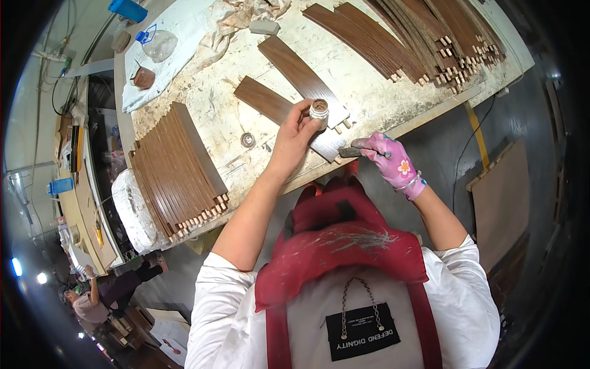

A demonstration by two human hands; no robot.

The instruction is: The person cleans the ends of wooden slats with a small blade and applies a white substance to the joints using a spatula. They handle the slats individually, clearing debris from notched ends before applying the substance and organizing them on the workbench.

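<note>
My bare left hand [294,138] is closed around a small open jar [318,113] with brown stuff at its mouth. Beneath and beside it, two brown wooden slats lie slantwise: the nearer slat [264,100] runs under my hand, and the farther slat [298,69] is just beyond. Pale dowels stick out of their near ends. A pink flowered glove covers my right hand [389,161], whose fingers pinch a short, flat dark tool [350,152]. Its tip is close to the nearer slat's doweled end; contact I cannot tell. A small round lid [247,139] lies left of my left hand.
A row of doweled slats [175,169] stands at the table's left, and more slats [393,46] lie far right. Toward the back are a clear jug [160,46], a brown-stained cup [143,78], a rag [224,27] and a grey block [264,27]. Another person [101,298] is lower left.
</note>
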